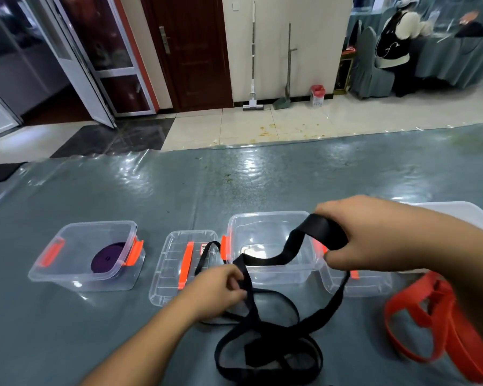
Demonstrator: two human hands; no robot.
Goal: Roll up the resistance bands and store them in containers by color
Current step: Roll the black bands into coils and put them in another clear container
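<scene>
Fingers of the left hand [221, 285] pinch the black resistance band [273, 341] at a fold, low and just in front of the body, while the right hand [371, 232] grips a wider stretch of the same band, curled round it, higher and farther out. Between the two hands the strap runs up and to the right in a slack wave, crossing over the empty clear container [273, 246] that sits directly beyond the left hand. From both grips the rest of the band drops toward the body and lies in tangled loops on the grey table cover [234, 176] — nearer the left hand than the right. Rolling, I judge, has to start from a free end, and that end must be found in those loops first. Left of the left hand lies a lid [184, 266], then a container holding a rolled purple band [108, 257]. A red band [424, 324] sprawls below the right forearm.
</scene>
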